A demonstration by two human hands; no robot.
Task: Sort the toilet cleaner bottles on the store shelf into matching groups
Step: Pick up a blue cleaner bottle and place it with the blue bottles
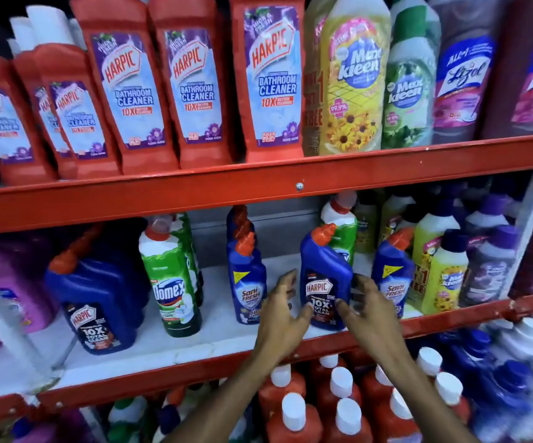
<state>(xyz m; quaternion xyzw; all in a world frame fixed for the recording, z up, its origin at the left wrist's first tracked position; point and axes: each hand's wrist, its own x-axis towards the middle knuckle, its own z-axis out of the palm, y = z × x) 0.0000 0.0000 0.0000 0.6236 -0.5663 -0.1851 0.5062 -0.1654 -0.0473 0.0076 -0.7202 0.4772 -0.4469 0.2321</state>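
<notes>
Both hands close in on a blue Harpic bottle (pixel 325 279) on the middle shelf (pixel 195 356).

Our left hand (pixel 282 310) and right hand (pixel 366 303) flank it, fingers spread, grip not yet closed; we should clasp the body low and carry it upright to the matching Harpic bottle (pixel 94 302) at far left.

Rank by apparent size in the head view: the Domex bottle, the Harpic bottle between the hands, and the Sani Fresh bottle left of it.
1. Domex bottle
2. Harpic bottle
3. Sani Fresh bottle
Domex and Harpic look close; nearness to the camera may decide it.
</notes>
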